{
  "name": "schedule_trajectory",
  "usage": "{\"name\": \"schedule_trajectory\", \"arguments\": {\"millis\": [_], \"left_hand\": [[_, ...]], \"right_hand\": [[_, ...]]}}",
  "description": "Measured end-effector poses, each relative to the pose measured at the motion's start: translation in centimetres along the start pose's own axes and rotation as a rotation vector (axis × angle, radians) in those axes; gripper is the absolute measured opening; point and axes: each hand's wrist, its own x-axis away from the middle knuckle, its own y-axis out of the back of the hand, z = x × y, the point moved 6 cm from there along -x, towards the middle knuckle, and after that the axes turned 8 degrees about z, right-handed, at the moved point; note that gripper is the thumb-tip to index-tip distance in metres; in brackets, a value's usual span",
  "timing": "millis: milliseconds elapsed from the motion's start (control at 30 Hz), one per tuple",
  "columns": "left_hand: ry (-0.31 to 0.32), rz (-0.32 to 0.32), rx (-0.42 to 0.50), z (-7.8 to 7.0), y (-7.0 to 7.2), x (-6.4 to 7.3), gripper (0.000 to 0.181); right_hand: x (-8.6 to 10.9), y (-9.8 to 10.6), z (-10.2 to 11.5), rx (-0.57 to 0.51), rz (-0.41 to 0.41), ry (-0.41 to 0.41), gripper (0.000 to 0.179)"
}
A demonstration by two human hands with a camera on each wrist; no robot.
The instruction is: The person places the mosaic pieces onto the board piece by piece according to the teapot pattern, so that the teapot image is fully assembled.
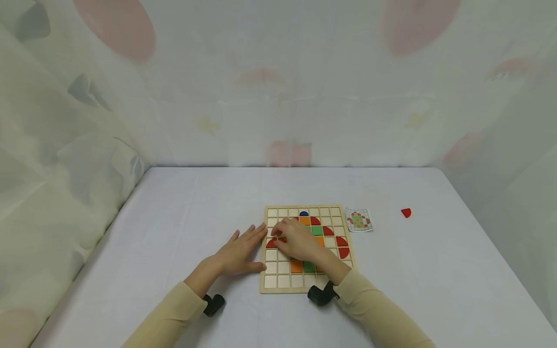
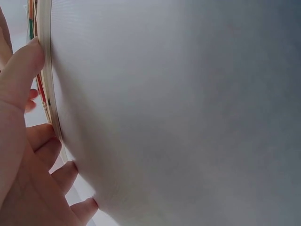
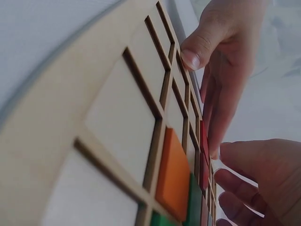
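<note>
A square wooden grid board point(image 1: 280, 290) lies on the table with coloured pieces in several of its cells. My left hand point(image 1: 239, 252) lies spread at the board's left edge, thumb and fingertips touching the frame point(image 2: 45, 28). Over the board's left half, my right hand point(image 1: 300, 241) has curled fingers, with thumb and fingertips around a red quarter-circle piece point(image 1: 282, 239). Another red quarter-circle point(image 1: 271, 243) sits in the cell just left of it. In the right wrist view, the right hand point(image 3: 263, 183) is close beside the red pieces point(image 3: 203, 141). That hand and forearm hide part of the pattern.
Right of the board lies a small pattern card point(image 1: 359, 220) with a coloured grid design. Farther right is a loose red quarter-circle point(image 1: 406, 212). On the board are orange squares point(image 1: 296, 266), green squares point(image 1: 316, 230) and a blue piece point(image 1: 303, 213). Patterned cloth surrounds the table.
</note>
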Motion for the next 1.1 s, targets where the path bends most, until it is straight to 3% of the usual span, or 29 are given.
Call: {"name": "schedule_trajectory", "arguments": {"millis": [233,533,833,1100], "left_hand": [[0.000,-0.005,-0.004,0.2,-0.1,0.0,0.088],[-0.011,-0.005,-0.026,0.4,-0.2,-0.1,0.088],[-0.016,0.005,-0.012,0.3,-0.1,0.0,0.088],[-0.010,0.005,-0.006,0.6,-0.3,0.1,0.089]], "right_hand": [[1.2,1.8,-1.5,-0.129,-0.065,-0.055,0.016],[4.0,5.3,-4.3,-0.094,-0.184,-0.067,0.015],[7.8,8.1,-9.5,-0.082,-0.265,-0.183,0.019],[11.6,10.2,-13.5,-0.066,-0.342,-0.221,0.021]]}}
